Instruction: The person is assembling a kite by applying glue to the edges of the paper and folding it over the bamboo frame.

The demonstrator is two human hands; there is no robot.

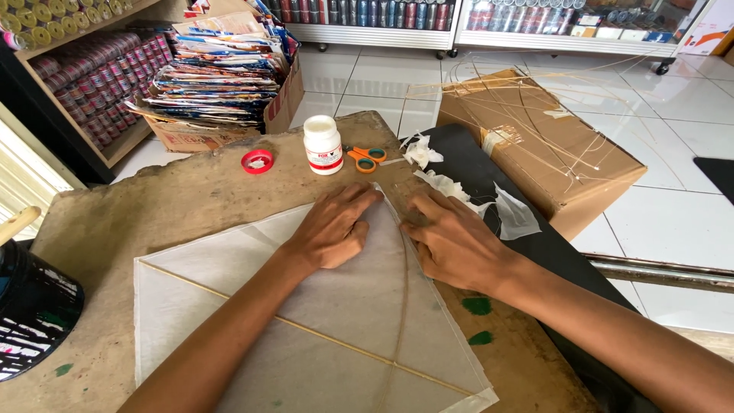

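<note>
A white paper kite (pixel 306 321) with thin bamboo sticks crossing it lies flat on a worn brown board (pixel 176 199). My left hand (pixel 334 227) presses flat on the kite's upper corner, fingers spread. My right hand (pixel 451 237) rests beside it on the kite's right edge, fingertips pushing down on the folded paper border. Neither hand grips anything. A white glue bottle (pixel 323 144) stands open just beyond the hands, its red cap (pixel 258 161) lying to the left. Orange-handled scissors (pixel 365 157) lie to the bottle's right.
Torn white paper scraps (pixel 459 187) lie on a black sheet (pixel 474 164) at right. A cardboard box (pixel 543 145) bears thin bamboo strips. Another box of stacked coloured kites (pixel 222 76) stands at the back left, shelves of thread spools (pixel 99 84) beside it. A dark container (pixel 30 306) sits at far left.
</note>
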